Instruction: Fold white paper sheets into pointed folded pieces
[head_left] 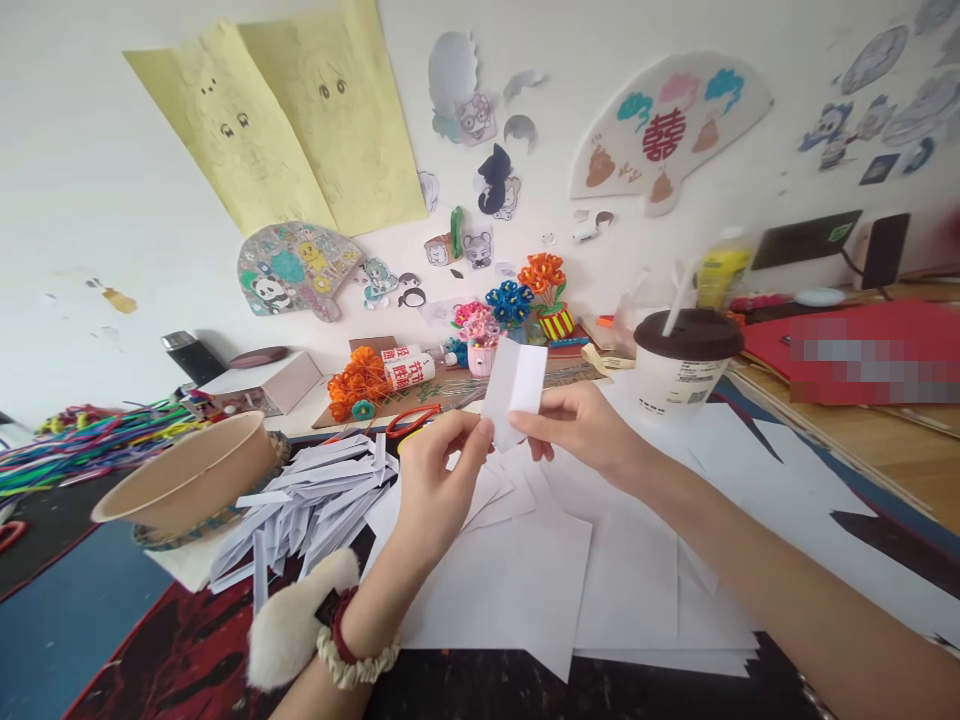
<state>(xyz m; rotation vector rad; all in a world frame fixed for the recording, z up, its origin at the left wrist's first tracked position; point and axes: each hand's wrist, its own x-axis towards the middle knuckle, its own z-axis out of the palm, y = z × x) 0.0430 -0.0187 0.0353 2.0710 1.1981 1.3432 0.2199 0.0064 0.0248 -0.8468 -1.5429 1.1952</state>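
Observation:
A small creased piece of white paper (525,385) is held up above the desk between both hands. My left hand (444,470) pinches its lower left edge between thumb and fingers. On the other side, my right hand (574,425) grips the lower right part, thumb in front. The paper has a lengthwise fold, one half brighter than the other. Under the hands lie overlapping white sheets (517,580). To the left of them is a heap of narrow folded paper strips (300,505).
A lidded cup with a straw (686,370) stands right of my right hand. At left are a tan bowl (191,480) and colourful pipe cleaners (112,440). Orange-handled scissors (412,420) and craft flowers (510,300) sit toward the wall. A red folder (847,350) lies at right.

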